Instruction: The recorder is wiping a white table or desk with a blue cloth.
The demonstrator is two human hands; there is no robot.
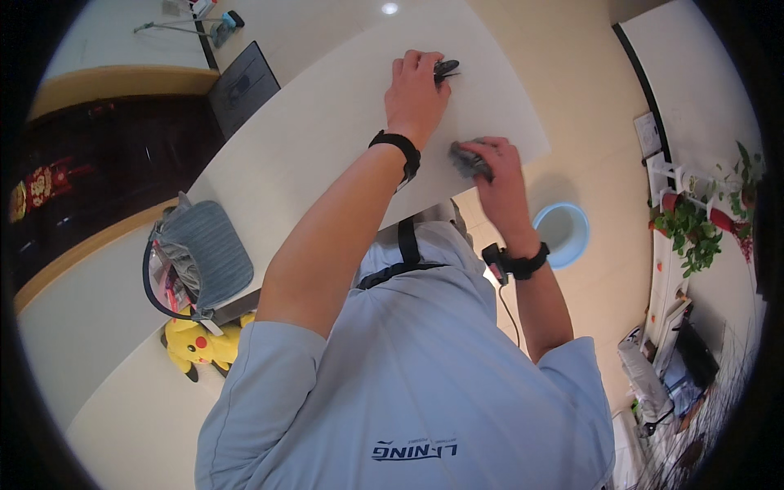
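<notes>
A small black object [448, 66] sits in the fingers of my left hand [418, 89], over the far part of a white table [324, 116]. My left hand covers much of it, so its exact kind is unclear. Bunched grey cloth [468, 162] is in my right hand [503, 174], close to the near right edge of the tabletop. The two hands are apart, the right one nearer my body. Each wrist wears a black band.
A light blue bucket [560, 236] stands on the tiled floor right of the table. A denim bag [217, 254] rests at the table's left end, with a yellow plush toy [202, 340] beside it. Potted plants [689, 229] line the right wall. A dark mat [245, 89] lies beyond the table.
</notes>
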